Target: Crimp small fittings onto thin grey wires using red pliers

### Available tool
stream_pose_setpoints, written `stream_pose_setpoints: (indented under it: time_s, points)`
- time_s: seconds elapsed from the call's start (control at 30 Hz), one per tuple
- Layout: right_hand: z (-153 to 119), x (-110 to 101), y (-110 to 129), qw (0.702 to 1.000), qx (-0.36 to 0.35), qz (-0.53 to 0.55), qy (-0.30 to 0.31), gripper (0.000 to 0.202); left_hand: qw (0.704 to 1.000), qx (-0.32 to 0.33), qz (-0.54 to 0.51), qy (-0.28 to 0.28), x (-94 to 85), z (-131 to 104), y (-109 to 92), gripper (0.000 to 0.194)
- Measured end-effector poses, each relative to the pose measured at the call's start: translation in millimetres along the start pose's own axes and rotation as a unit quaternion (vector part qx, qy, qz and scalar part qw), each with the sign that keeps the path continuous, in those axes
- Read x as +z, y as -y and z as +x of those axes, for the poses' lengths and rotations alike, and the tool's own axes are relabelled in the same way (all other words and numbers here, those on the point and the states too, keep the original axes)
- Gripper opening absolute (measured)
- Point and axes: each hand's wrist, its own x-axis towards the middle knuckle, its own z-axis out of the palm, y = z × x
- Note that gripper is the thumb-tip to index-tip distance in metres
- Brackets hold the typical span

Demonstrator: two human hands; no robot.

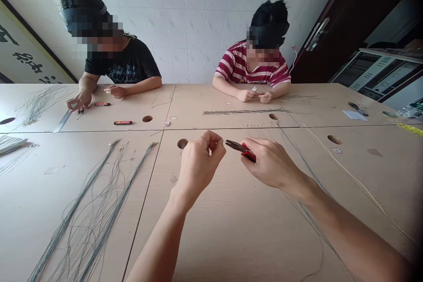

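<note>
Pliers with red handles point(248, 153) are gripped in my right hand point(269, 163), their dark jaws pointing left. Just beyond the jaw tips, my left hand point(201, 158) is closed in a pinch. A tiny thin end shows between its fingertips and the jaws, too small to name. On the left of the table lie two bundles of grey-green cords point(124, 196) with small beige pieces at their far ends, and loose tangled cords between them. More thin cords point(307, 165) run under my right forearm.
Two people sit opposite: one in a black shirt point(132, 59) with a ruler point(62, 121), one in a striped shirt point(231, 64). Red-and-black markers point(123, 122), a cord bundle point(238, 112), another tool point(358, 108) and cable holes point(335, 139) are on the table point(205, 238).
</note>
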Motion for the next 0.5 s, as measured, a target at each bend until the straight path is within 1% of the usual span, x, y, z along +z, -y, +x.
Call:
stream_pose_setpoints:
  time_s: [0.27,0.5]
  points:
    - [0.1,0.6,-1.0,1.0,0.0,-0.028,0.001,0.017,1.0,0.008,0.008,-0.002,-0.9,0.1,-0.6,0.011]
    - [0.3,-2.2,-0.2,0.998,0.012,-0.045,0.036,0.015,1.0,0.01,0.008,0.009,-0.8,0.1,0.4,0.012]
